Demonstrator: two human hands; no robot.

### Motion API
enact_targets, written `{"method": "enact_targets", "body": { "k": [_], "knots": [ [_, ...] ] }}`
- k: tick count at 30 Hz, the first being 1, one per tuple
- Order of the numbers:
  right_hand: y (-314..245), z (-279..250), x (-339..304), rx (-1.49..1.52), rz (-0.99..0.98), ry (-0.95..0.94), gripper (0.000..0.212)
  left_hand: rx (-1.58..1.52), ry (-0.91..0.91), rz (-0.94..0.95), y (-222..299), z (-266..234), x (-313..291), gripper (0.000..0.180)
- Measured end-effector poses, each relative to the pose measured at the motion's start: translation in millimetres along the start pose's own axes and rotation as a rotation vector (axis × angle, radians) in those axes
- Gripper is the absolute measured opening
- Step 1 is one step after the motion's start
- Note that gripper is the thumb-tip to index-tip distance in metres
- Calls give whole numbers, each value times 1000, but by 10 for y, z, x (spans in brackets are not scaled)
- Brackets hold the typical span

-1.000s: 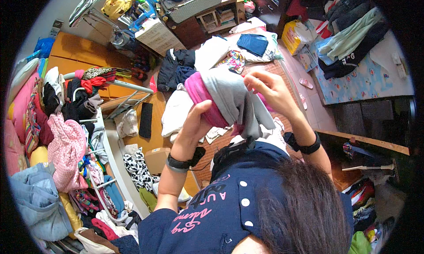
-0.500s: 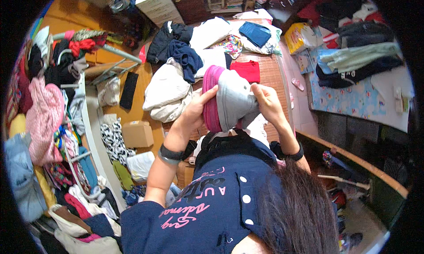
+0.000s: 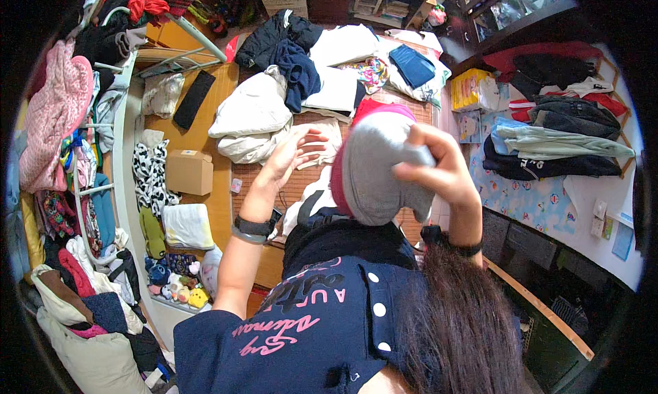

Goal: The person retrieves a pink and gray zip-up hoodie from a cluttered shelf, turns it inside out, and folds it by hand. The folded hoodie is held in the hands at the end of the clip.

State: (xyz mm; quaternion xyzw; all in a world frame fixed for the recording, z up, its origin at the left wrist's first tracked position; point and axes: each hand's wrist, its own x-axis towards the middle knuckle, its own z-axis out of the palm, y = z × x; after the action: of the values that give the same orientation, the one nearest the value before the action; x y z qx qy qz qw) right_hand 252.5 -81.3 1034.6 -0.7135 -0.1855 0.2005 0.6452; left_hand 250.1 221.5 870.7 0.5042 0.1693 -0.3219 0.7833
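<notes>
In front of my waist, a soft grey hat with a magenta edge [image 3: 373,164] is held up in my right hand [image 3: 442,164]. That hand's fingers are bent over the grey cloth at the hat's right side, slightly blurred. My left hand [image 3: 296,157] is off the hat, to its left, with the fingers apart and nothing in them. Beyond the hands, white and cream clothes [image 3: 253,113] lie heaped on a brown slatted mat [image 3: 250,195]. A red cloth [image 3: 367,109] shows partly behind the hat.
Dark jackets [image 3: 281,37] and folded blue jeans [image 3: 412,65] lie at the mat's far end. Folded clothes [image 3: 562,140] rest on a patterned surface at right. A cardboard box [image 3: 190,172] stands at left, beside a metal rack hung with a pink knitted garment [image 3: 58,113].
My left hand has let go of the hat and opened out to the left. The hat has turned, showing more grey and less magenta, and moved right in my right hand.
</notes>
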Motion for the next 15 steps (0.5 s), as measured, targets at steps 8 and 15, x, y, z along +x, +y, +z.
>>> {"method": "enact_targets", "body": {
  "k": [8, 15],
  "knots": [
    [648, -91, 98, -454, 262, 214, 22, 99, -248, -61, -45, 152, 58, 70],
    [515, -100, 122, -477, 116, 219, 27, 311, -194, 112, 80, 750, 178, 75]
  ]
}}
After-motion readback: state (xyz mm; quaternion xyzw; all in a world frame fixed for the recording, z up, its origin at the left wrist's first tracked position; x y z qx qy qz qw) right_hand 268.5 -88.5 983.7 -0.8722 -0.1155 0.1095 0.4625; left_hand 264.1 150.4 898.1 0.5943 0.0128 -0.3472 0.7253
